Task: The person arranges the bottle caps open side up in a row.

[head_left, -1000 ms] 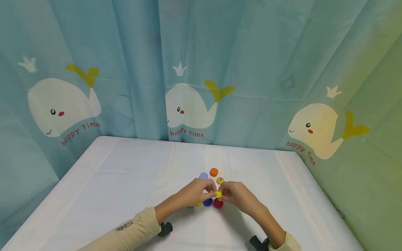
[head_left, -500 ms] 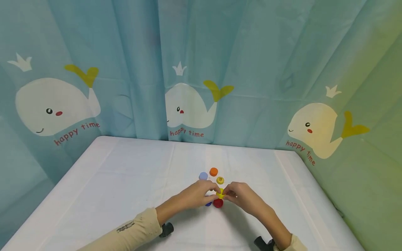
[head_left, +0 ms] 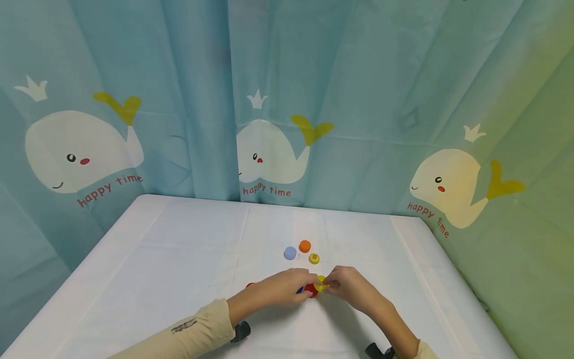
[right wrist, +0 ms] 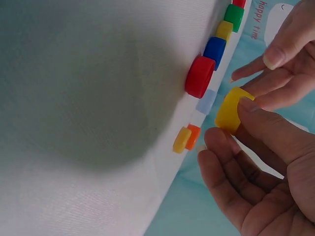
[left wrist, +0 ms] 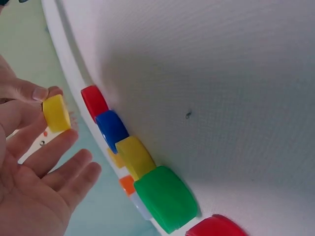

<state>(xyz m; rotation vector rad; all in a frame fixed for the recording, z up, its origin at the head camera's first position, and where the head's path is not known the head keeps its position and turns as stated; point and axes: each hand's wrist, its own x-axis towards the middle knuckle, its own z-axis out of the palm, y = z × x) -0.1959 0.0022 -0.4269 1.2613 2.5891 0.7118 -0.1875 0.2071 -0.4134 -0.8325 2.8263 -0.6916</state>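
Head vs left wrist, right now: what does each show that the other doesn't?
Head only: the beige sleeves, the white crowns on the curtain, and the marking atop the small yellow cap.

Left wrist only: the green cap and the row's yellow cap beside it.

Both: left hand, right hand, the held yellow cap, blue cap, red cap beside it, orange cap, light blue cap.

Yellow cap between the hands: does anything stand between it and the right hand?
Nothing visible does: the right hand pinches the yellow cap directly. In the right wrist view, the left hand is close behind it; whether it touches the cap I can't tell.
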